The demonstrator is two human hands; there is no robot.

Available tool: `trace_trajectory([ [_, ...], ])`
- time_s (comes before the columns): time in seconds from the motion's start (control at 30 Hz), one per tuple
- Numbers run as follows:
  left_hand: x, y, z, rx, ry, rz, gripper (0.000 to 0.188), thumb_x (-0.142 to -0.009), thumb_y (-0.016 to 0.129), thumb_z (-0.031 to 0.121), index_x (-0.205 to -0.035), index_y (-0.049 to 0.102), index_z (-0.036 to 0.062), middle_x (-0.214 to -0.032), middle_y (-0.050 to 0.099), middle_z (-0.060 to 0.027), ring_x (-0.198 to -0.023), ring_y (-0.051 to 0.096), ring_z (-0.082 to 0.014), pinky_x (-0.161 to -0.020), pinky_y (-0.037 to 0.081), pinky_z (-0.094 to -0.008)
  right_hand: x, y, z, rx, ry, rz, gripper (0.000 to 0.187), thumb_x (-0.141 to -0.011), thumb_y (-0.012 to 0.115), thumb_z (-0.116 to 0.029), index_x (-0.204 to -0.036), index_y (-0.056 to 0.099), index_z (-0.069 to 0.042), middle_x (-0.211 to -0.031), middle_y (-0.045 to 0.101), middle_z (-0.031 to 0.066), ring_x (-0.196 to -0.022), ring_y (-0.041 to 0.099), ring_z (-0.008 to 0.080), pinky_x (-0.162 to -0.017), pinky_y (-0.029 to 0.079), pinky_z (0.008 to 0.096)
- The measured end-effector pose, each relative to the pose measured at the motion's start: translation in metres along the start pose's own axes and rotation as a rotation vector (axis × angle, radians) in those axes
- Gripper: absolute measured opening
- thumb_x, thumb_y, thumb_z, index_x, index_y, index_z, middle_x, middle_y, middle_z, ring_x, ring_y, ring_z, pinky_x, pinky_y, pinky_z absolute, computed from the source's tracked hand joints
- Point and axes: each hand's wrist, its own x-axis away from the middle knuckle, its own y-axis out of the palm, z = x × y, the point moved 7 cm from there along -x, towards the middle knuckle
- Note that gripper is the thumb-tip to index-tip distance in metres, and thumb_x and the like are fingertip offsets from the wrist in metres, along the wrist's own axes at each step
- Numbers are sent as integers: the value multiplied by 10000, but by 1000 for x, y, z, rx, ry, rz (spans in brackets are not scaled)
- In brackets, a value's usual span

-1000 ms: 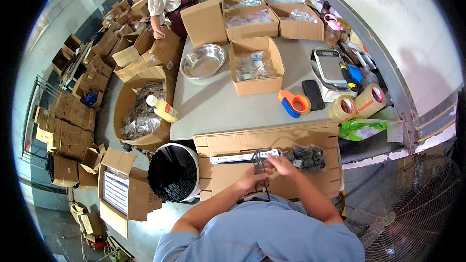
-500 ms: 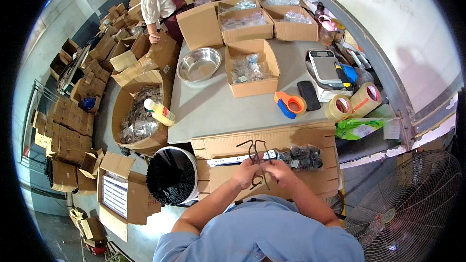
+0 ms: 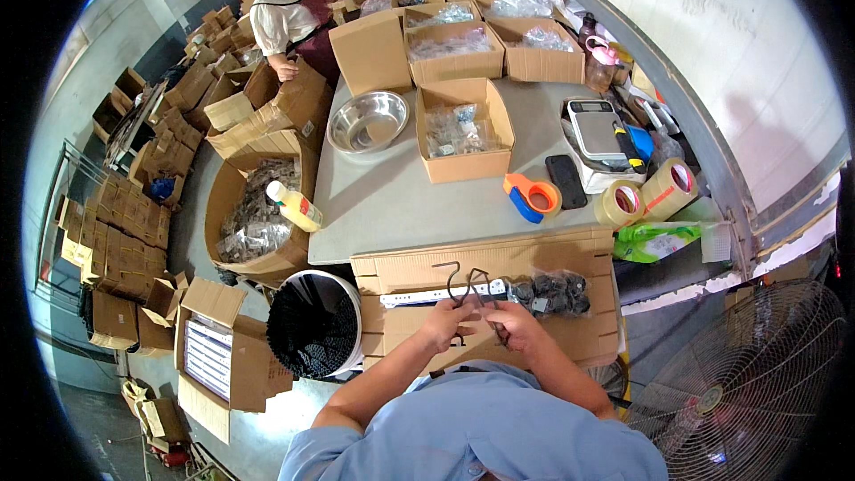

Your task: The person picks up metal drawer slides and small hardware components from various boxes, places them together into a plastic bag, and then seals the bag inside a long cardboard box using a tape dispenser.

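Note:
My left hand [image 3: 442, 326] is closed on a thin black bent rod [image 3: 451, 287], whose hooked top sticks up past the fingers. Close beside it, my right hand [image 3: 518, 324] grips a second black bent rod [image 3: 476, 276] with a curved upper end. The rods' lower ends show below the fingers. Both hands are over a flattened cardboard sheet [image 3: 392, 265]. Behind them lie a white metal strip with holes [image 3: 405, 297] and a clear bag of black plastic parts [image 3: 561, 294]. The fingers partly hide the rods and the strip.
On my left stand a white bucket [image 3: 358, 289] of black rods and an open carton [image 3: 233, 374]. The grey table [image 3: 374, 205] bears a steel bowl [image 3: 368, 122], a box of bagged parts [image 3: 468, 169], and tape rolls [image 3: 619, 203]. A fan [image 3: 739, 383] stands right; a person works far left.
My hands have drawn slightly apart, and the two rods, crossed closely before, now stand more separated. My right hand has shifted a little right. The view has tilted slightly.

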Motion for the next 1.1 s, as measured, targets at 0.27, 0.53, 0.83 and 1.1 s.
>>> trace_trajectory([
  [0.27, 14, -1, 46, -66, 237, 28, 274, -934, 488, 149, -1170, 531, 15, -806, 584, -26, -586, 481, -78, -504, 381, -213, 14, -25, -18, -124, -93, 143, 193, -861, 622, -248, -769, 557, -92, -683, 559, 2, -560, 512, 103, -492, 392, 253],
  [0.53, -2, 7, 6, 35, 46, -50, 238, -904, 516, 158, -1107, 546, 36, -754, 531, -5, -584, 433, -84, -529, 364, -227, 15, 6, -3, -227, 33, -151, 157, -898, 551, -202, -998, 533, -83, -731, 526, -3, -678, 525, 126, -598, 453, 278],
  [0.83, -11, 21, -21, -185, 125, -241, 152, -871, 560, 81, -1006, 590, 19, -851, 604, -27, -681, 557, -95, -579, 440, -223, -19, -15, 38, -251, -25, -159, 222, -937, 474, -263, -950, 594, -76, -786, 580, 15, -657, 544, 150, -551, 447, 295],
  [1.1, 4, 42, -8, -495, 190, -228, 259, -748, 642, 99, -994, 612, 25, -908, 636, -101, -757, 615, -191, -696, 505, -328, -26, -13, 57, -534, 81, -150, 337, -940, 459, -320, -1081, 595, -47, -979, 644, 74, -776, 603, 207, -694, 484, 362],
])
